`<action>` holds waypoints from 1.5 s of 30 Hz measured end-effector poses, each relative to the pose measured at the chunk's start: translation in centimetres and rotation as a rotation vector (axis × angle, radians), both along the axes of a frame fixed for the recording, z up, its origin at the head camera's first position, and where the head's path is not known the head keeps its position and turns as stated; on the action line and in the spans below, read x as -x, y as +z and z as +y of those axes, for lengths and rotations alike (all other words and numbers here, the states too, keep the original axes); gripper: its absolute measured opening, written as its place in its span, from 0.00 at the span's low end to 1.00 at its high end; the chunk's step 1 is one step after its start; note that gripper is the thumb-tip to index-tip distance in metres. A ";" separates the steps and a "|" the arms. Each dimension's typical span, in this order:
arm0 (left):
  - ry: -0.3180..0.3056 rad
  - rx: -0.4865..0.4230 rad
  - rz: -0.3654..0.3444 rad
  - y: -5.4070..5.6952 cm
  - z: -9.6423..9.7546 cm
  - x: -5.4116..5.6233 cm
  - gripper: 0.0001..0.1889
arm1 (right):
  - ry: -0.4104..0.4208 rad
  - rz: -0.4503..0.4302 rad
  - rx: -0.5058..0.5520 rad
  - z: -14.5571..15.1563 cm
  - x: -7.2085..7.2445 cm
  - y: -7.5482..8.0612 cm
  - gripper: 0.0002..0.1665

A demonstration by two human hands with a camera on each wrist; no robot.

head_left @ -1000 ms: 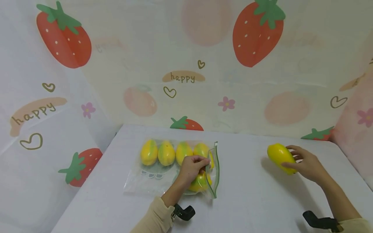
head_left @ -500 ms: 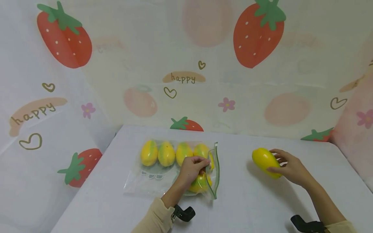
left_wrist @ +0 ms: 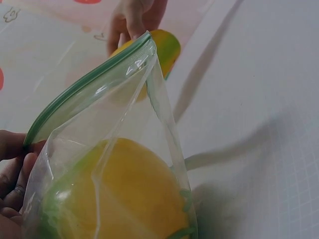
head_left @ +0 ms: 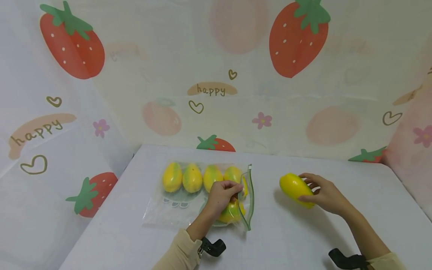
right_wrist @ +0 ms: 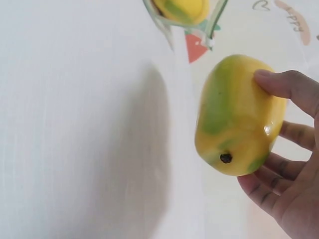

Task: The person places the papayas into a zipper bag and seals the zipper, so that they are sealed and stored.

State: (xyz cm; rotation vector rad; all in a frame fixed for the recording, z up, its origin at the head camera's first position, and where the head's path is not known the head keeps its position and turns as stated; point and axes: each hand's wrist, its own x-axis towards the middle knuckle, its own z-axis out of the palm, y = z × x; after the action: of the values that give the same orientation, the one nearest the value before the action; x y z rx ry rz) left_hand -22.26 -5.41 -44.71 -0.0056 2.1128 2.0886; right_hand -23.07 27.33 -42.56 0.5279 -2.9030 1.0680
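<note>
A clear zip bag (head_left: 155, 214) with a green seal lies flat at the left of the table, its mouth toward the right. Several yellow-green mangoes (head_left: 173, 177) are inside it. At the mouth, my left hand (head_left: 219, 197) pinches the upper edge, and the left wrist view shows the green zip strip (left_wrist: 82, 88) standing apart from the other edge. Right of the bag, my right hand (head_left: 325, 193) grips another mango (head_left: 293, 187) above the table, thumb on one side and fingers on the other. A dark stem dot shows on that mango in the right wrist view.
White cloth covers the table (head_left: 270, 240). A backdrop (head_left: 297, 93) printed with strawberries rises behind it and along the sides. Black wrist cameras sit on the left wrist (head_left: 213, 246) and the right wrist (head_left: 347, 259). The held mango casts a shadow on the cloth.
My right hand has carried the mango leftward, closer to the bag's mouth. My left hand and the bag have stayed in place.
</note>
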 end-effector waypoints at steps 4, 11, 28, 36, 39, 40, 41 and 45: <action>-0.002 -0.003 0.001 0.0 0.0 0.0 0.13 | 0.023 -0.009 0.007 -0.7 0.0 0.0 0.37; -0.006 -0.007 0.008 -0.1 0.0 0.0 0.14 | 0.076 -0.008 0.023 -1.8 -0.1 -0.1 0.35; 0.001 -0.003 -0.002 0.1 0.0 -0.1 0.13 | 0.156 -0.016 0.030 -3.7 -0.2 -0.7 0.35; 0.002 0.003 -0.005 0.3 0.0 -0.2 0.14 | 0.184 -0.026 0.031 -4.5 -0.3 -0.7 0.35; 0.004 0.006 -0.007 0.4 0.0 -0.2 0.14 | 0.191 -0.037 0.029 -4.9 -0.3 -0.8 0.35; 0.004 0.007 -0.006 0.4 0.0 -0.2 0.14 | 0.195 -0.044 0.028 -5.0 -0.3 -0.8 0.35; 0.005 0.006 -0.006 0.4 0.0 -0.2 0.14 | 0.198 -0.048 0.027 -5.1 -0.3 -0.7 0.35; 0.007 0.009 -0.005 0.4 0.0 -0.2 0.15 | 0.216 -0.065 0.022 -5.6 -0.4 -0.7 0.34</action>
State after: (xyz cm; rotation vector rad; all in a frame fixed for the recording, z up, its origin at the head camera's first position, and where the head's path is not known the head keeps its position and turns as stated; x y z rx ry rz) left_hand -22.07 -5.42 -44.34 -0.0196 2.1224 2.0807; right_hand -22.67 21.73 -43.29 0.8369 -2.9385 1.1582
